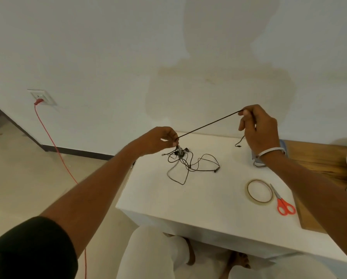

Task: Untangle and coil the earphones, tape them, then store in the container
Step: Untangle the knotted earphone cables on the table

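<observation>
Nearest the camera, the left forearm extends from a black sleeve [27,248] toward the white tabletop [188,200]. Below the tabletop edge, the person's legs in pale trousers and bare feet are visible.

Left hand [158,140]: raised above the far-left part of the tabletop, its grip pinching the black earphones [185,158] cable at the fingertips, directly above the tangle.

Right hand [259,127]: raised higher and to the right, its grip pinching the same cable between thumb and forefinger. One cable section runs taut and straight between the two hands. A short free end hangs from the right hand and ends just above the tabletop.

Remaining cable: a loose tangle lying on the tabletop below the left hand, with loops spreading toward the centre.

Tape roll [259,191]: flat on the tabletop, near-right area. Red-handled scissors [282,200]: lying just beside the roll, on its right.

Bluish container [269,156]: behind the right wrist, mostly hidden. The wrist carries a white band [271,152].

Red cord [53,146]: runs from a wall socket [41,97] down across the floor.
</observation>
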`<state>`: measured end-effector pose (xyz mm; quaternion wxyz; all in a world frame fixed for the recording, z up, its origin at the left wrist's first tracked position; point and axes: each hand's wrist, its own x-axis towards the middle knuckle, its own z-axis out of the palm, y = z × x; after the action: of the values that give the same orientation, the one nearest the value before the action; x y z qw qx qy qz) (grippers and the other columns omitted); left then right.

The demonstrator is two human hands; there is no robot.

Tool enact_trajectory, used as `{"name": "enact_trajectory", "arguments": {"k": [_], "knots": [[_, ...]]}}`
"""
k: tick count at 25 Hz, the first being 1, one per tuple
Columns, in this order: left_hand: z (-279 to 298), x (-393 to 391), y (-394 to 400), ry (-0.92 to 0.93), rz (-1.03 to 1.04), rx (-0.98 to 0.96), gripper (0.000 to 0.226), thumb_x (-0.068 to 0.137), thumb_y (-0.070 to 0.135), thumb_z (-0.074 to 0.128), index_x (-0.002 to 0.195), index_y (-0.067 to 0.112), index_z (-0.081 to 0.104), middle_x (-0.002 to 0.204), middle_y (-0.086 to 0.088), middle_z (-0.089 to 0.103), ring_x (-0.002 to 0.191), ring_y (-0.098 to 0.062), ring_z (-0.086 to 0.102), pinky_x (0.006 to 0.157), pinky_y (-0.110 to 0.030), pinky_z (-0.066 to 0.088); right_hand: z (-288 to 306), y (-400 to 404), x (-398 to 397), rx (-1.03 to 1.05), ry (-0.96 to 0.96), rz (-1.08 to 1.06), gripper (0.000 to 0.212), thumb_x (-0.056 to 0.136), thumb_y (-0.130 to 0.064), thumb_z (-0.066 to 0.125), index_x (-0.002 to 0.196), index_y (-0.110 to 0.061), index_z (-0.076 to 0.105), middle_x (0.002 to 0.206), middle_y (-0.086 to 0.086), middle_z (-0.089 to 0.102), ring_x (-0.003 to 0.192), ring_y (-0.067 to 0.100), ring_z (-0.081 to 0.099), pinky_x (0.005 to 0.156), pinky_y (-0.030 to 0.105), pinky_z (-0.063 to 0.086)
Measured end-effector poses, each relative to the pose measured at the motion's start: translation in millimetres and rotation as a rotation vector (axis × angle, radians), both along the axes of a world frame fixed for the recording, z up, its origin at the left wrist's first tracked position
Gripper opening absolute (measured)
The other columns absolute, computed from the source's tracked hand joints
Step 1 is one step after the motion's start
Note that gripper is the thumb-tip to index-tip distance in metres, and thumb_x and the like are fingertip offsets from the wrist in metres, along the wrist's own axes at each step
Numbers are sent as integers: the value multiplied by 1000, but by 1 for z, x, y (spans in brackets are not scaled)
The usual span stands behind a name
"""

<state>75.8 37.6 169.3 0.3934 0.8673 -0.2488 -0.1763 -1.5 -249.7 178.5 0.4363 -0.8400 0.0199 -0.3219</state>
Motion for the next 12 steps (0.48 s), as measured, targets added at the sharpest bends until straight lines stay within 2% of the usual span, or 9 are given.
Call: {"name": "enact_trajectory", "arguments": {"k": [3,6,9,12], "knots": [[-7,-5,-3,128,94,-211,13,94,4,58,92,16,55,97,2,71,88,1,66,76,-12,48,-14,-7,-4,-53,76,-20,21,100,-17,40,94,-9,58,65,11,62,52,16,55,48,9,40],[-4,-8,-7,84,145,-262,8,93,6,61,96,14,59,90,0,68,84,-4,65,81,-15,47,-31,-17,-6,-97,205,-40,19,98,-14,42,92,-9,59,68,9,64,59,17,58,55,11,42],[2,-10,-10,98,133,-317,10,96,7,57,104,10,61,83,-7,66,78,-12,65,79,-18,52,-48,-26,-9,-207,374,-57,18,96,-15,44,91,-10,61,78,9,66,70,25,61,69,35,52],[9,-13,-18,76,120,-334,10,95,8,59,100,16,64,79,-3,65,75,-13,64,74,-21,54,-59,-26,-11,-369,562,-41,20,95,-17,45,91,-11,64,86,11,67,74,27,59,76,46,52]]}}
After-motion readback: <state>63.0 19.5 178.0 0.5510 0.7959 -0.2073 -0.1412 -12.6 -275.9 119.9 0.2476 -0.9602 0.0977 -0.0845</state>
